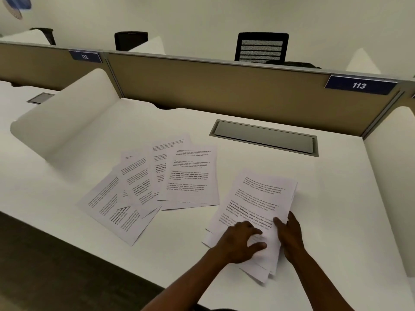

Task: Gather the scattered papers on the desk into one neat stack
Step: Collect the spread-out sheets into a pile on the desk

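Scattered white printed paper sheets [157,185], fanned and overlapping on the broad white bench [336,198], left of centre. Rough pile of more printed white sheets [256,207] near the front edge, just right of the fan, edges uneven. Tan fabric partition [224,86] along the back, bearing dark blue number plates reading "112" [84,56] and "113" [359,85]. Grey recessed cable tray lid [265,137] set into the bench behind the sheets, closed, contents hidden. Left hand [241,242] pressed flat on the pile, fingers spread; right hand [289,232] gripping the pile's right edge.
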